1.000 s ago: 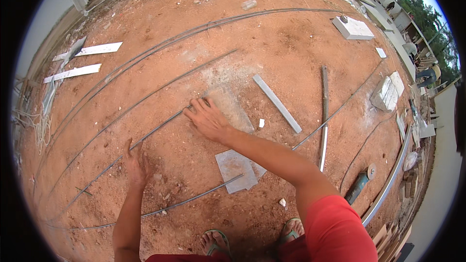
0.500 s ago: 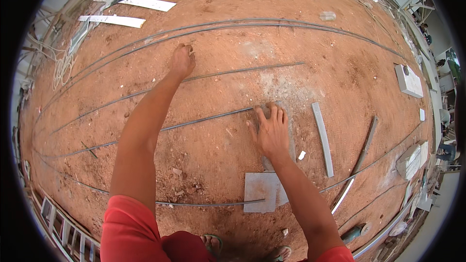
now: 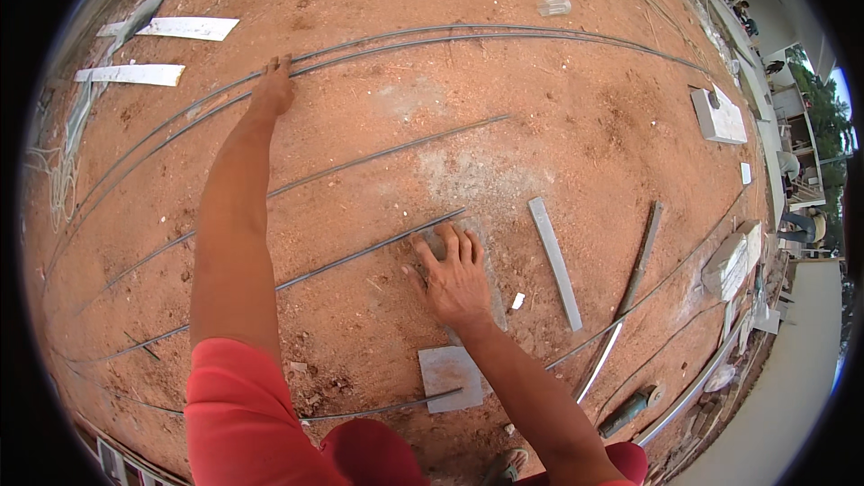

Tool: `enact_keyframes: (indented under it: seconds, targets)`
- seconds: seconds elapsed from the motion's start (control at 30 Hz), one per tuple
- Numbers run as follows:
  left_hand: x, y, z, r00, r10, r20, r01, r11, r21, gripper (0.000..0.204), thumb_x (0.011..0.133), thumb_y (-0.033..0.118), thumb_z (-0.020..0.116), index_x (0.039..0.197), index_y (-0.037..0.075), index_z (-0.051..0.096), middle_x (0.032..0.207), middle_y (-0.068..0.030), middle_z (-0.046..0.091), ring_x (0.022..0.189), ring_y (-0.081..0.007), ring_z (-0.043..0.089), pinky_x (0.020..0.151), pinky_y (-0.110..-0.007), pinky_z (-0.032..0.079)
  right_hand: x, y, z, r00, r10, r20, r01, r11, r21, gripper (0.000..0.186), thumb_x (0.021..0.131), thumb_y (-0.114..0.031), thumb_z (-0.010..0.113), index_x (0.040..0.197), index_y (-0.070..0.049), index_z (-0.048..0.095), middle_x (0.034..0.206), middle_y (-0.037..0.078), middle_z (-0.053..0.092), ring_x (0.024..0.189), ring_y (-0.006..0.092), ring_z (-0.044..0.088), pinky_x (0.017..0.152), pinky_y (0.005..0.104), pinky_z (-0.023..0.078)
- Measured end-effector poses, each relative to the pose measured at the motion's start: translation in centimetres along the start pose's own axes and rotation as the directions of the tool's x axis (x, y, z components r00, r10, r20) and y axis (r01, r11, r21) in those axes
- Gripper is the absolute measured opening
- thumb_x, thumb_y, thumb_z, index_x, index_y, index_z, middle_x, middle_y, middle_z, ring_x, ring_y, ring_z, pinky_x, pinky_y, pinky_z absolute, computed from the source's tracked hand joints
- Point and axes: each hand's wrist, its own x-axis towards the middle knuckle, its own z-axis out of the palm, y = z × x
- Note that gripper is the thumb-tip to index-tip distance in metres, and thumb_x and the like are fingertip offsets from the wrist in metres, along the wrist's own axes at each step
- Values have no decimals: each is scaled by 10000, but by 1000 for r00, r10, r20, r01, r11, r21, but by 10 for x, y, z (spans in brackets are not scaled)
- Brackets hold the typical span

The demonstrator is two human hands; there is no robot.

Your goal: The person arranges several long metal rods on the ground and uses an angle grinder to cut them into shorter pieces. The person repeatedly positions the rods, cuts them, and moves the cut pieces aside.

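Note:
My left hand [image 3: 275, 88] reaches out to the pair of long thin steel rods [image 3: 432, 34] at the far side. Its fingers are bent over the rods and look closed on at least one; the back of the hand hides the exact grip. My right hand [image 3: 457, 283] is open, fingers spread, above a flat grey slab [image 3: 496, 292]. Its fingertips are just beside the end of a nearer steel rod [image 3: 378, 246], apparently not holding it. Another steel rod [image 3: 405, 146] lies between that one and the far pair.
A square grey tile [image 3: 441, 378] lies close by with a rod end across it. To the right are a grey strip [image 3: 556, 265], a dark bar [image 3: 641, 261], an angle grinder [image 3: 627, 412] and white blocks [image 3: 718, 117]. White boards [image 3: 144, 75] lie at the far left.
My left hand has moved farther away, onto the far pair of rods. My right hand has stayed over the slab, fingers still spread. The whole view has turned and shifted.

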Motion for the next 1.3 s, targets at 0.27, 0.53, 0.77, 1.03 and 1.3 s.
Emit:
enact_keyframes:
  seconds: [0.27, 0.53, 0.77, 1.03, 1.3]
  targets:
    - [28, -24, -3, 987, 159, 25, -161, 963, 218, 538, 905, 89, 741, 1390, 64, 510, 1390, -205, 567, 1301, -395, 562, 1027, -503, 539, 3, 5, 1, 997, -10, 77, 7, 999, 37, 439, 1081, -461, 477, 1422, -186, 500, 1471, 181, 434, 1440, 349, 374, 1233, 536, 252]
    - [21, -46, 4, 903, 428, 27, -414, 852, 320, 396, 926, -53, 594, 1314, -41, 516, 1294, -264, 595, 1248, -421, 578, 1006, -489, 535, 1, 5, -10, 998, 1, 60, -7, 996, 93, 416, 1064, -434, 510, 1391, -177, 509, 1470, 169, 449, 1444, 334, 379, 1235, 519, 251]
    - [6, -65, -73, 844, 511, 161, -482, 856, -188, 140, 957, -4, 597, 1070, -19, 516, 866, -213, 558, 804, -310, 554, 779, -425, 475, -2, 0, -10, 999, 2, 52, -7, 996, 87, 432, 1035, -414, 567, 1386, -170, 513, 1465, 158, 445, 1441, 336, 376, 1235, 524, 250]
    - [-83, -56, -183, 788, 536, -304, -550, 834, 44, 270, 1102, 245, 512, 1146, -14, 574, 845, -180, 555, 741, -317, 522, 713, -436, 454, -9, 0, -9, 1000, 13, 0, -13, 999, 53, 436, 1026, -404, 590, 1383, -164, 522, 1465, 146, 436, 1435, 330, 371, 1232, 519, 262]
    - [-135, -69, -315, 675, 574, -464, -507, 817, 272, 423, 1098, 224, 525, 1387, -84, 546, 1280, -303, 657, 1179, -438, 643, 994, -465, 507, -16, -3, -5, 993, -11, -119, 14, 1000, 24, 506, 947, -384, 690, 1367, -141, 545, 1430, 152, 455, 1425, 321, 371, 1228, 491, 252]
